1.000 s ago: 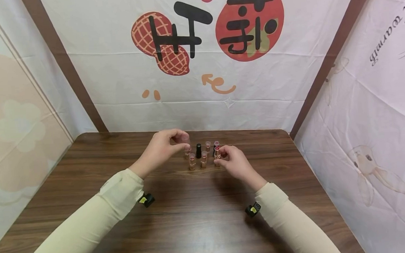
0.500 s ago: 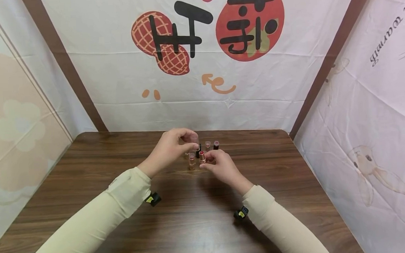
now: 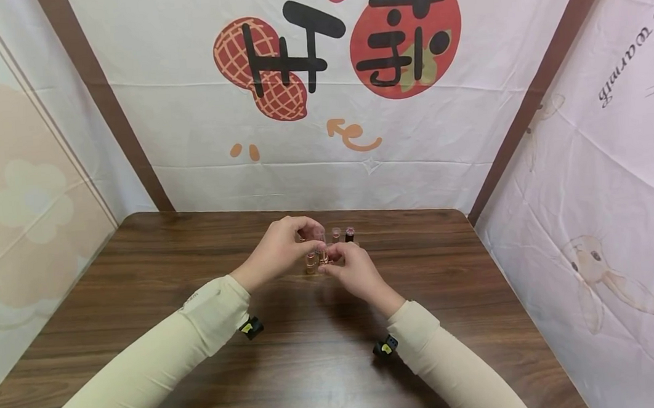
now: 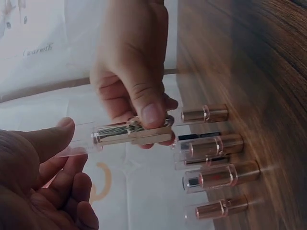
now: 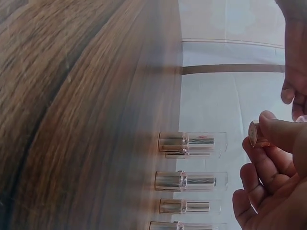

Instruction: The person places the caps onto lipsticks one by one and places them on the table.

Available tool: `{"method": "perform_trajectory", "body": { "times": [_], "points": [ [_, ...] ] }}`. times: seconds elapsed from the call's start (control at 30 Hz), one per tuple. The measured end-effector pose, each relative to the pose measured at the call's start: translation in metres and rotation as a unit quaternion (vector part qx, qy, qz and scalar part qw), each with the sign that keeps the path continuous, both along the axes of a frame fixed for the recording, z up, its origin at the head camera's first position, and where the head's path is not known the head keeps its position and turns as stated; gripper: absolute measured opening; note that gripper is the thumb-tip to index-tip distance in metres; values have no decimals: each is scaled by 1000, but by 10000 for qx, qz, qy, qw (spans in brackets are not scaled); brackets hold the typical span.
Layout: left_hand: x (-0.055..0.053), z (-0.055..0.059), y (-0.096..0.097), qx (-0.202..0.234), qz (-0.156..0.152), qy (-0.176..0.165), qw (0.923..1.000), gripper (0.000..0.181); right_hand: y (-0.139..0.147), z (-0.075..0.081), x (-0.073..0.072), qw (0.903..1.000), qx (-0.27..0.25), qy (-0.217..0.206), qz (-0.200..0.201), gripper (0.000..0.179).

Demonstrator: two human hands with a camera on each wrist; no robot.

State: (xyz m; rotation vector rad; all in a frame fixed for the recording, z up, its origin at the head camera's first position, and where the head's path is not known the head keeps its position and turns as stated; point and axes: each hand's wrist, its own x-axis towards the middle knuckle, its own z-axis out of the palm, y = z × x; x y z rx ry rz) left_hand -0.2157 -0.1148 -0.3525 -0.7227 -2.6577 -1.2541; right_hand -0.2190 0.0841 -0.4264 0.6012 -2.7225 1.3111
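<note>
My right hand (image 3: 361, 271) pinches the gold base of a lipstick (image 4: 114, 134), held upright above the table. Thumb and fingers of my left hand (image 3: 279, 251) pinch a clear cap (image 4: 79, 139) right at the top end of that lipstick. In the left wrist view, the cap and tube lie in one line between the two hands. Seen from the right wrist, only the underside of the lipstick's base (image 5: 259, 135) shows past my thumb. Several other rose-gold lipsticks (image 4: 232, 175) with clear caps stand upright just beyond and beside my hands, partly hidden by them in the head view.
A dark-capped tube (image 3: 350, 234) and another clear-capped lipstick (image 3: 336, 235) stand behind my right hand. All are on a brown wood-grain table (image 3: 313, 365). Printed white cloth (image 3: 190, 137) hangs behind the table's far edge and along both sides.
My right hand has carried the uncapped red lipstick leftward to the left hand. My left hand has shifted right and slightly down, bringing the clear cap to the lipstick's top.
</note>
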Motion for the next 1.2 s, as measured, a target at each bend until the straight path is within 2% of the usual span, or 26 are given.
{"method": "perform_trajectory", "body": {
  "times": [0.33,0.8,0.97,1.13,1.2],
  "points": [
    [-1,-6,2,3,-89,-183,9998,17,-2,6,1,9991,-424,-77,6,21],
    [-5,-6,3,-7,-336,-224,9992,13,-3,14,2,9973,-696,-185,109,18],
    [-4,-4,5,45,-248,-55,9997,15,0,17,0,9975,-676,80,170,18],
    [-3,-11,8,72,-78,-69,9999,20,5,16,-1,9978,-124,630,147,21],
    [-2,-14,8,41,-63,-54,10000,21,6,16,0,9973,13,709,180,21]
  ]
}}
